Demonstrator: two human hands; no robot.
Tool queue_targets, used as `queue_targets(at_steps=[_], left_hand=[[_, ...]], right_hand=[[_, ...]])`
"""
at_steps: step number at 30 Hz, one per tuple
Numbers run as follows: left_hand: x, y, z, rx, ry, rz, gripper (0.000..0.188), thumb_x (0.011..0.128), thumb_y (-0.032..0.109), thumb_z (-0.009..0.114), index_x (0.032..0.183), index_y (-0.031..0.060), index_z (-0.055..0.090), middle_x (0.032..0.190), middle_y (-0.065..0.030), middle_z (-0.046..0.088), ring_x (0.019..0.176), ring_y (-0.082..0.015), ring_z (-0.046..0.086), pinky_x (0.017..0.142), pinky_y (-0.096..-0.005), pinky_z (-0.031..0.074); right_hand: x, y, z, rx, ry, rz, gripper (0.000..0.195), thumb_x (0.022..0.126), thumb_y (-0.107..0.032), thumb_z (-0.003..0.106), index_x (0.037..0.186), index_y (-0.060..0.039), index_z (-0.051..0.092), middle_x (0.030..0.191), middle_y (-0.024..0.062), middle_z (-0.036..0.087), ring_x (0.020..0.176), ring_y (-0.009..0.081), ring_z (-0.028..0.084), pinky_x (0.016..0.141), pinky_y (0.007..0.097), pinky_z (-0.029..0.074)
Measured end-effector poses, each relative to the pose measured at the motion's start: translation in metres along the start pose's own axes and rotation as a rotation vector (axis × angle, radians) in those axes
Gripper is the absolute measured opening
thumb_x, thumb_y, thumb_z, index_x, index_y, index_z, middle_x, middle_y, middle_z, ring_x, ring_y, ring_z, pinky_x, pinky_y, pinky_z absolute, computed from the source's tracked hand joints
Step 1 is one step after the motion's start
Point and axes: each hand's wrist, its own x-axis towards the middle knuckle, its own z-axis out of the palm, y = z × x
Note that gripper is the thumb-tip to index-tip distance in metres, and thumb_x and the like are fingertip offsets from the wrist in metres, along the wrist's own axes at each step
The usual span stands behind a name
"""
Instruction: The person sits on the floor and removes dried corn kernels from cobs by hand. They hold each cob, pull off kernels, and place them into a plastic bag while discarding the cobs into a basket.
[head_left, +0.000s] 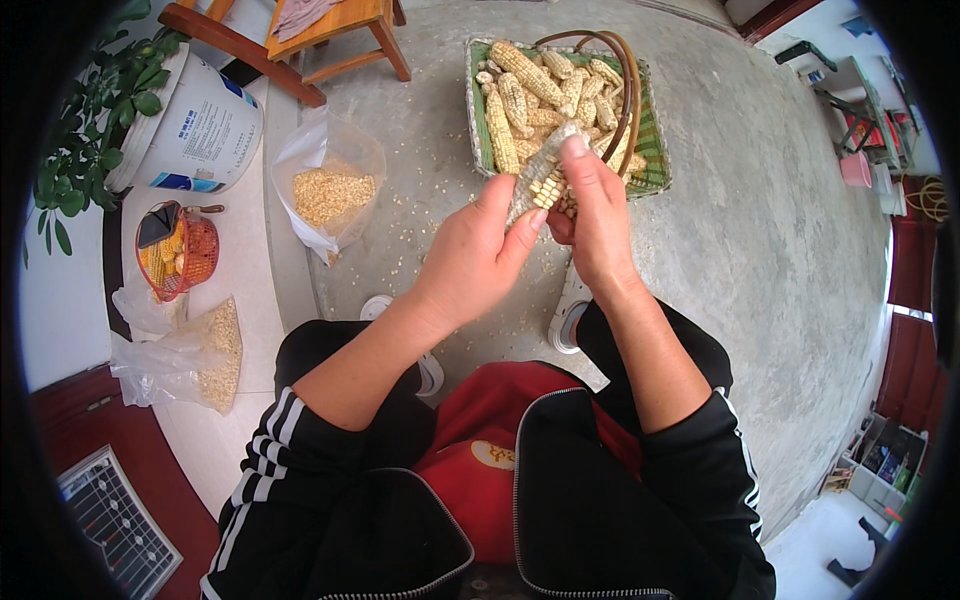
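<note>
Both hands hold one partly shelled corn cob (546, 161) above the near edge of a green woven basket (660, 150). My left hand (480, 251) grips its lower end, with the thumb by a patch of pale kernels. My right hand (600, 202) wraps the cob's other side, its thumb near the upper end; kernels show under its fingers. Dried ears of corn (525, 75) fill the basket, whose brown handles arch over its right part. To the left, an opened plastic bag (334, 191) on the floor holds loose kernels. More kernels lie scattered over the concrete between bag and basket.
A red plastic basket (201, 251) with yellow corn and a phone stands on the left ledge, beside a clear bag of kernels (221, 352). Behind them are a white bucket (214, 127), a leafy plant (142, 97) and a wooden chair (330, 30). My feet are on the concrete floor.
</note>
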Motion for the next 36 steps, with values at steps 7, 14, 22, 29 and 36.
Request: queue_targets(at_steps=[7, 14, 22, 29, 36], left_hand=[[0.003, 0.005, -0.002, -0.055, 0.034, -0.012, 0.026, 0.09, 0.022, 0.051, 0.1, -0.0005, 0.043, 0.072, -0.0211, 0.058, 0.067, -0.0401, 0.057, 0.056, -0.044, 0.043], [0.003, 0.001, -0.002, -0.185, 0.018, -0.084, 0.028, 0.092, 0.025, 0.048, 0.097, -0.0018, 0.044, 0.075, -0.0216, 0.057, 0.07, -0.038, 0.057, 0.059, -0.0419, 0.043], [0.003, -0.001, -0.003, -0.234, -0.023, -0.152, 0.028, 0.093, 0.026, 0.045, 0.096, -0.0019, 0.043, 0.076, -0.0215, 0.057, 0.069, -0.0371, 0.057, 0.06, -0.0412, 0.042], [0.004, -0.002, 0.003, -0.293, -0.008, -0.14, 0.028, 0.095, 0.025, 0.042, 0.096, -0.0022, 0.043, 0.076, -0.0214, 0.058, 0.07, -0.0351, 0.058, 0.06, -0.0416, 0.043], [0.006, -0.004, -0.009, -0.073, 0.01, -0.01, 0.027, 0.096, 0.025, 0.04, 0.096, 0.0001, 0.049, 0.067, -0.0139, 0.058, 0.063, -0.0324, 0.058, 0.058, -0.0384, 0.043]], right_hand=[[0.001, 0.006, -0.002, 0.217, -0.015, 0.069, 0.031, 0.089, -0.038, 0.048, 0.08, -0.0087, 0.049, 0.061, -0.0013, 0.045, 0.044, 0.0052, 0.035, 0.038, 0.0194, 0.023], [-0.003, 0.002, 0.004, 0.059, -0.047, -0.036, 0.032, 0.093, -0.038, 0.046, 0.082, -0.0073, 0.05, 0.063, -0.0024, 0.044, 0.045, 0.0042, 0.033, 0.039, 0.0193, 0.022], [-0.001, 0.012, 0.003, -0.009, -0.061, -0.086, 0.035, 0.096, -0.038, 0.039, 0.084, -0.0062, 0.049, 0.063, -0.002, 0.045, 0.049, 0.0044, 0.04, 0.042, 0.0187, 0.032], [0.0, 0.017, 0.005, 0.201, -0.027, 0.021, 0.032, 0.096, -0.036, 0.04, 0.085, -0.0068, 0.05, 0.064, -0.0027, 0.045, 0.048, 0.0056, 0.041, 0.04, 0.0191, 0.031], [0.007, 0.004, 0.018, 0.402, 0.094, 0.132, 0.034, 0.09, -0.04, 0.048, 0.092, -0.0077, 0.057, 0.075, 0.0014, 0.061, 0.045, 0.0068, 0.041, 0.036, 0.0208, 0.024]])
